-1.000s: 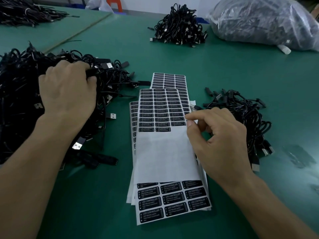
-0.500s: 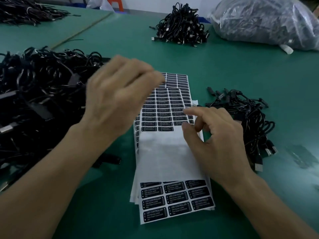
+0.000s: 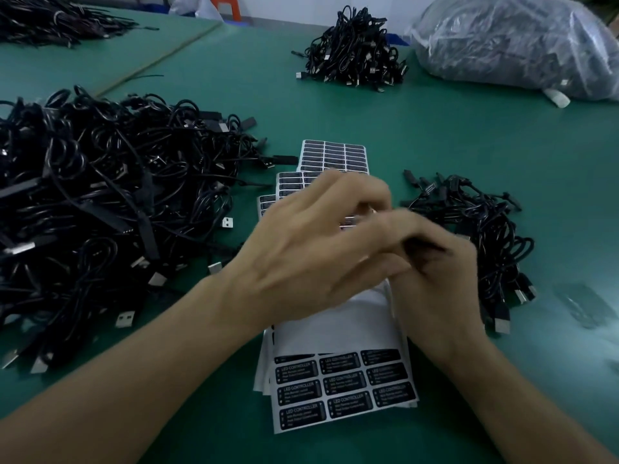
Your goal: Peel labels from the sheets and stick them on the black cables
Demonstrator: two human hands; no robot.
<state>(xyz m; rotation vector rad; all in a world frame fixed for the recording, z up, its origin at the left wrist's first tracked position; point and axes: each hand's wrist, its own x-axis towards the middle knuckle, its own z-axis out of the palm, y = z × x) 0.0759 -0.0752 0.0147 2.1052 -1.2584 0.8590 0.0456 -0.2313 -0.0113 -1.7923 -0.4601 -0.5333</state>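
Note:
A stack of label sheets (image 3: 335, 333) lies on the green table, with black "LED CONTROLLER" labels (image 3: 345, 386) at its near end and more rows at the far end. My left hand (image 3: 311, 252) hovers blurred over the middle of the sheets, fingers loosely extended and reaching my right hand's fingers. It holds no cable that I can see. My right hand (image 3: 435, 279) is at the sheets' right edge with fingers curled, pinching a small dark label. A big pile of black cables (image 3: 100, 202) lies to the left and a smaller pile of cables (image 3: 485, 229) to the right.
Another heap of cables (image 3: 355, 51) sits at the far middle, and a plastic bag of cables (image 3: 516, 45) at the far right. More cables (image 3: 50, 18) lie at the far left. Bare green table (image 3: 435, 135) stretches between the piles.
My left hand has left the big cable pile and swung right over the sheets to meet my right hand. My right hand has lifted from the sheet edge, now with something dark between its fingers.

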